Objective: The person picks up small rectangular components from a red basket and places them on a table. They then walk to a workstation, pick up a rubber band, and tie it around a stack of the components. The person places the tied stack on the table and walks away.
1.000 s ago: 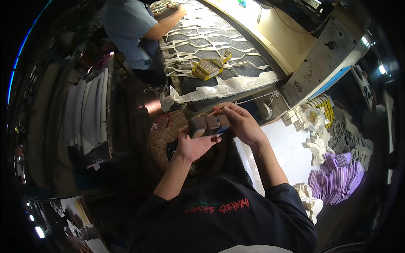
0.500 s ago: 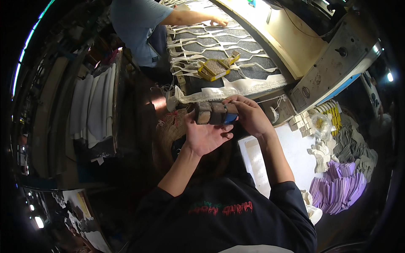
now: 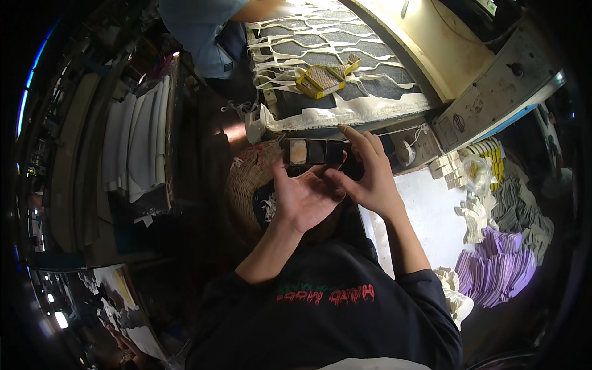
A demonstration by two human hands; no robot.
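Observation:
A row of dark, block-shaped pieces (image 3: 298,152), one with a pale tan face, is held up between my two hands, in front of the machine table. My left hand (image 3: 308,197) has its palm turned up, its thumb at the left end of the row and its fingers curled beneath. At the right end, my right hand (image 3: 373,176) has its thumb below and long fingers reaching above the row. Deep shadow hides exactly how the right fingertips meet the pieces. Beneath my hands stands a round woven basket (image 3: 242,191) with pale scraps inside.
Cut white webbing (image 3: 296,65) covers the machine bed, with a yellow-edged cutting die (image 3: 324,80) on it. A co-worker in blue (image 3: 200,37) stands far left. At right, a white board (image 3: 425,213) adjoins purple stacks (image 3: 496,271) and cream blocks (image 3: 448,171). Folded white sheets (image 3: 145,142) lie left.
My hands have shifted slightly, and the row has turned and moved up into shadow. My right fingers have stretched out. The co-worker's arm has drawn back from the webbing.

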